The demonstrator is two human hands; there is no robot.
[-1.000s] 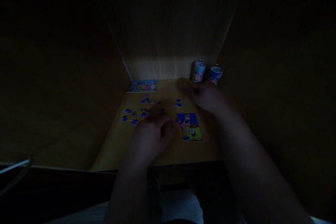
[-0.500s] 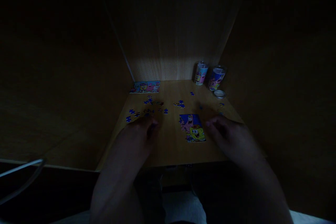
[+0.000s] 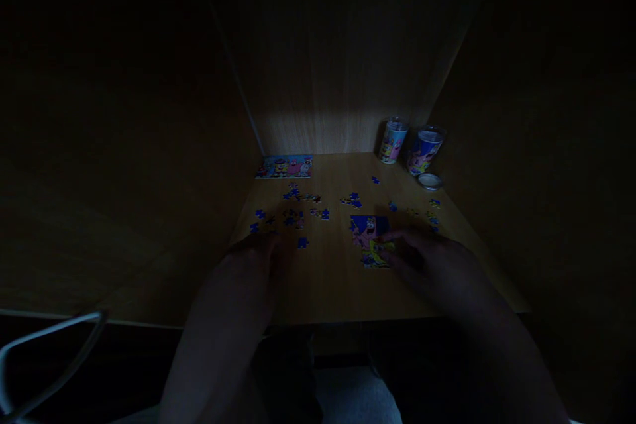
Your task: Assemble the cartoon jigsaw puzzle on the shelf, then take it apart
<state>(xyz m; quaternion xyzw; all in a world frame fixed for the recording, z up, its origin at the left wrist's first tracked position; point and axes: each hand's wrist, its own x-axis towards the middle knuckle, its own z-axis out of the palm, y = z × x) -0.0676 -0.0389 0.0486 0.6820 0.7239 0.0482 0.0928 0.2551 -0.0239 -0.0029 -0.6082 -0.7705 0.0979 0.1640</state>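
Observation:
A partly joined cartoon jigsaw puzzle, with blue, pink and yellow areas, lies on the wooden tabletop. At its right side is my right hand, thumb and forefinger closed on the puzzle's yellow part and covering that edge. My left hand hovers low at the left, near the loose blue puzzle pieces. Its fingers are dark and blurred, so whether they hold anything is hidden. Several more loose pieces lie beyond it, and others are past my right hand.
Two cartoon-printed cans with clear tops stand at the back right, a round lid in front of them. A flat cartoon picture panel lies at the back left. Wooden walls enclose the dim tabletop. A white cable loops at lower left.
My right hand has moved from beside the puzzle onto its right edge. My left hand has shifted left and back, uncovering a blue piece. The whole view has shifted slightly.

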